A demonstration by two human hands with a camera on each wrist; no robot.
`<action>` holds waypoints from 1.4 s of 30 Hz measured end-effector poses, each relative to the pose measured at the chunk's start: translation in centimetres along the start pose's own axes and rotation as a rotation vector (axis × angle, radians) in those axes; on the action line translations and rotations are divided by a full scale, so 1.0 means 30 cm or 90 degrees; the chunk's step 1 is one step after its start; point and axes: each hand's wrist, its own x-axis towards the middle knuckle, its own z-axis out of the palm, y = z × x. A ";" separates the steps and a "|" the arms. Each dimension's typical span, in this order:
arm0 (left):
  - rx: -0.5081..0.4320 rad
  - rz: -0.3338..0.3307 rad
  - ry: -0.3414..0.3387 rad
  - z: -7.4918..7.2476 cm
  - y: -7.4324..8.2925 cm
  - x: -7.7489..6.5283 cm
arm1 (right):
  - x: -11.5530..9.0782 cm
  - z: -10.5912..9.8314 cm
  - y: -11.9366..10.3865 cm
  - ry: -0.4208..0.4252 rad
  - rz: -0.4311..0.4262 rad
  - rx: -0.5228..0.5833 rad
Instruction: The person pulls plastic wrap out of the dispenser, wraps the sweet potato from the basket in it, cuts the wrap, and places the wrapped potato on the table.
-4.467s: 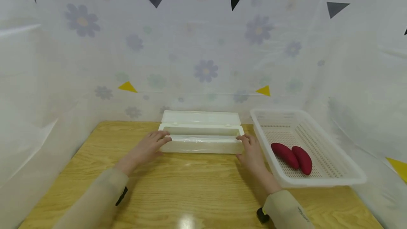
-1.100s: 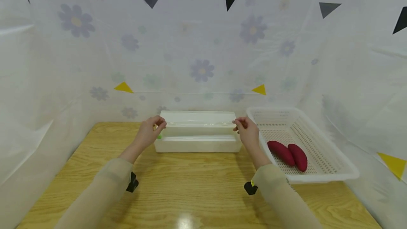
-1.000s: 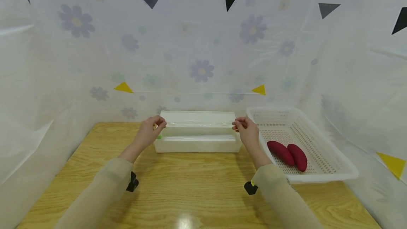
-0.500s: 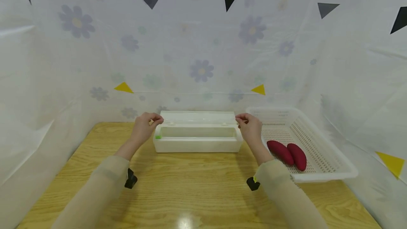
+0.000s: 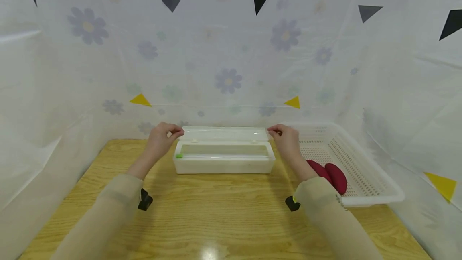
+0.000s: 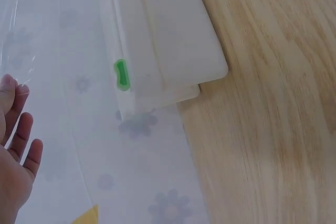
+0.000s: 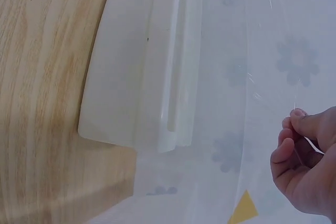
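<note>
A long white cling film dispenser (image 5: 223, 167) stands on the table with its lid (image 5: 223, 132) tipped back. A green slider (image 5: 179, 156) sits at its left end. My left hand (image 5: 160, 139) pinches one corner of the clear cling film (image 6: 16, 56) between thumb and index finger, level with the raised lid. Opposite it, my right hand (image 5: 287, 141) pinches the other corner. Between the hands the film is stretched, raised above the dispenser; it shows mainly by its glints in both wrist views. Other fingers of the left hand are loosely bent.
To the right stands a white perforated plastic basket (image 5: 375, 202). It holds two dark red sweet potatoes (image 5: 336, 177), one partly covered by my right forearm. Behind the wooden table (image 5: 216, 220) hangs a pale flowered sheet (image 5: 231, 43), near the dispenser's lid.
At first both hands lay at the dispenser's front top edge. Since then they have pinched the film and drawn it up and back, moving slightly apart lately. The dispenser stays in place.
</note>
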 end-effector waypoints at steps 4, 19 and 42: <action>0.004 -0.008 -0.013 -0.022 0.013 0.004 | 0.007 -0.025 -0.012 -0.021 -0.014 -0.010; 0.012 -0.018 -0.034 -0.059 0.053 0.035 | 0.032 -0.078 -0.016 -0.045 -0.041 -0.037; 0.035 -0.009 -0.057 -0.106 0.070 0.077 | 0.043 -0.106 -0.029 -0.042 -0.072 -0.037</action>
